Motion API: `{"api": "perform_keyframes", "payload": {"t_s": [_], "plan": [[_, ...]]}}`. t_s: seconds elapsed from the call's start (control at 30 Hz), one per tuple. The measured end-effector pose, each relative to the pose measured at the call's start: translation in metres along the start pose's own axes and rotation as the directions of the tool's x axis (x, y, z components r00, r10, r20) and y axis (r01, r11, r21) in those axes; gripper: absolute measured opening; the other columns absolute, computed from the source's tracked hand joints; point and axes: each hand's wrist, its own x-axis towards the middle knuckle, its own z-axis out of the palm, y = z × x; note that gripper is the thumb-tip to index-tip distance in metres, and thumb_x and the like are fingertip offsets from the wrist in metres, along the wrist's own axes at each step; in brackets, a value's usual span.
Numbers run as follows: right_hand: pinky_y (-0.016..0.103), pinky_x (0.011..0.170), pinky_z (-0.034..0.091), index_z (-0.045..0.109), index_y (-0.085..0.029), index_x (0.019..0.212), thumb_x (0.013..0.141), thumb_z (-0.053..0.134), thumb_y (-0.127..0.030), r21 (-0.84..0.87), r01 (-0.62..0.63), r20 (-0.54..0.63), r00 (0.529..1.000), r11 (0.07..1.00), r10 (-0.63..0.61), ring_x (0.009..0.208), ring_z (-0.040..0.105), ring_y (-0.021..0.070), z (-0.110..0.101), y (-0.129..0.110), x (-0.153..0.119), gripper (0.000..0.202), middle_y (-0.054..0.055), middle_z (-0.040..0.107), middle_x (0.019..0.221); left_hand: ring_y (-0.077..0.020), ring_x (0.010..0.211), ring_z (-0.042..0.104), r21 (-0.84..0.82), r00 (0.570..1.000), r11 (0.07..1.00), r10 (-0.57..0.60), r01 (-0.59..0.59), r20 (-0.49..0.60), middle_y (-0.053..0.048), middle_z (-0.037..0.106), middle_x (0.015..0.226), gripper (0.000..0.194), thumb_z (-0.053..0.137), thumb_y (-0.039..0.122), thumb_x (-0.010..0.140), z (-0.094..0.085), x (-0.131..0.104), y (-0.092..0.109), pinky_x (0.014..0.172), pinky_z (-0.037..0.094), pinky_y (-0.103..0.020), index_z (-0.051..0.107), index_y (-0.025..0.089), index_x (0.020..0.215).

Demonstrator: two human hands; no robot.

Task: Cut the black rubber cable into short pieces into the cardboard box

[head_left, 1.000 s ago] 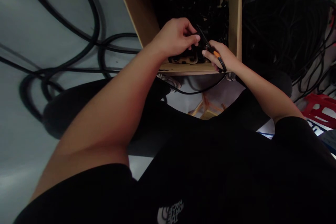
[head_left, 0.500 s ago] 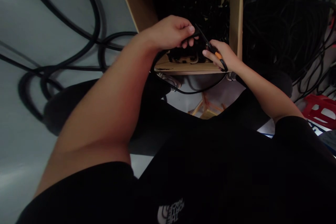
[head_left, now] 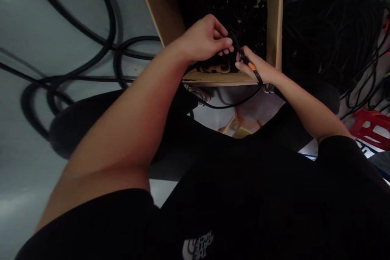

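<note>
My left hand (head_left: 213,40) is closed in a pinch above the open cardboard box (head_left: 231,78), thumb against fingers. A black cable (head_left: 213,107) runs up behind my left forearm towards this hand; its pinched end is mostly hidden by the fingers. In my right hand (head_left: 252,63) is a pair of scissors (head_left: 240,50) with dark blades and an orange-and-black handle. The blades point up and left, close to my left fingertips. Whether they touch the cable is too dark to tell. Below the right hand, the cable curves up beside the handle.
Inside the box lies a heap of small black pieces (head_left: 250,16). Thick black cables (head_left: 114,28) loop over the grey floor at left. A tangle of dark cables (head_left: 319,36) fills the right, above a red plastic stool (head_left: 371,128). A wooden piece (head_left: 242,130) shows between my legs.
My left hand has shifted slightly right and down, nearer the scissors. The black piece showing at its fingertips is now largely out of sight. My right hand has turned slightly, still holding the scissors.
</note>
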Motion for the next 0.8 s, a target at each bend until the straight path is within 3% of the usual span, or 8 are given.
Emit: {"api": "perform_keyframes", "payload": {"t_s": [0.07,0.17,0.3,0.37,0.5,0.6,0.67,0.8], "plan": [[0.057,0.134,0.066,0.061,-0.026,0.14,0.124,0.066,-0.094,-0.009,0.007,0.0,1.0,1.0,-0.007,0.133,0.075,0.0328,0.002,0.004,0.002,0.069,0.013,0.075,0.136,-0.0279,0.107,0.092,0.024,1.0,1.0,0.011,-0.012,0.006,-0.02,0.096,0.122,0.004,0.075,0.016,0.119,0.006,0.0,0.001,0.113,0.073,-0.054,0.076,0.018,0.122],[0.058,0.132,0.068,0.06,-0.026,0.139,0.124,0.064,-0.096,-0.01,-0.002,-0.021,1.0,1.0,0.002,0.132,0.077,0.0328,0.006,0.007,0.002,0.071,0.014,0.077,0.137,-0.0328,0.111,0.094,0.071,0.999,0.997,0.039,-0.041,0.028,-0.019,0.095,0.116,0.01,0.075,0.021,0.119,0.013,0.0,0.002,0.114,0.075,-0.06,0.077,0.02,0.109],[0.058,0.123,0.072,0.06,-0.027,0.137,0.125,0.058,-0.099,-0.028,-0.042,-0.055,0.998,0.999,0.04,0.126,0.081,0.0334,0.004,-0.007,-0.003,0.073,0.011,0.077,0.126,-0.0355,0.119,0.095,0.013,1.0,1.0,0.029,-0.029,0.01,-0.02,0.096,0.126,0.006,0.078,0.025,0.114,0.011,-0.001,0.0,0.117,0.074,-0.063,0.074,0.025,0.12],[0.054,0.117,0.074,0.061,-0.027,0.132,0.124,0.058,-0.101,-0.037,-0.07,-0.073,0.995,0.997,0.067,0.122,0.083,0.0339,0.001,-0.017,-0.006,0.075,0.009,0.075,0.118,-0.0343,0.117,0.095,0.002,0.999,1.0,0.023,-0.023,-0.042,-0.019,0.097,0.127,0.017,0.08,0.025,0.11,0.008,-0.002,-0.001,0.114,0.074,-0.06,0.068,0.028,0.121],[0.051,0.111,0.077,0.062,-0.026,0.127,0.122,0.06,-0.103,-0.027,-0.102,-0.105,0.99,0.994,0.099,0.115,0.082,0.0338,-0.004,-0.026,-0.007,0.077,0.009,0.073,0.107,-0.0286,0.104,0.092,0.041,0.983,0.996,0.085,-0.08,-0.162,-0.01,0.095,0.12,0.028,0.089,0.034,0.106,0.004,-0.001,-0.003,0.101,0.071,-0.048,0.061,0.034,0.106],[0.052,0.111,0.078,0.062,-0.024,0.127,0.122,0.06,-0.103,-0.016,-0.095,-0.104,0.99,0.995,0.093,0.117,0.082,0.0335,-0.005,-0.02,-0.006,0.079,0.01,0.073,0.111,-0.0229,0.092,0.088,0.024,0.971,0.995,0.097,-0.094,-0.219,-0.003,0.091,0.101,0.028,0.09,0.025,0.103,0.006,0.0,-0.003,0.091,0.066,-0.039,0.063,0.032,0.097],[0.053,0.112,0.077,0.061,-0.024,0.128,0.122,0.059,-0.104,-0.016,-0.079,-0.083,0.994,0.997,0.077,0.121,0.081,0.033,-0.003,-0.014,-0.006,0.08,0.01,0.073,0.117,-0.0196,0.086,0.084,-0.012,0.979,0.997,0.073,-0.077,-0.191,-0.002,0.09,0.094,0.027,0.089,0.016,0.103,0.009,0.001,-0.003,0.085,0.062,-0.034,0.067,0.029,0.095],[0.051,0.11,0.075,0.059,-0.027,0.125,0.12,0.059,-0.106,-0.01,-0.062,-0.081,0.995,0.998,0.061,0.118,0.077,0.0313,0.001,-0.007,-0.008,0.08,0.008,0.07,0.114,-0.0156,0.076,0.076,-0.073,0.997,0.996,0.04,-0.045,-0.07,-0.005,0.093,0.099,0.021,0.084,0.011,0.108,0.01,-0.001,0.0,0.077,0.056,-0.03,0.073,0.023,0.095]]}}
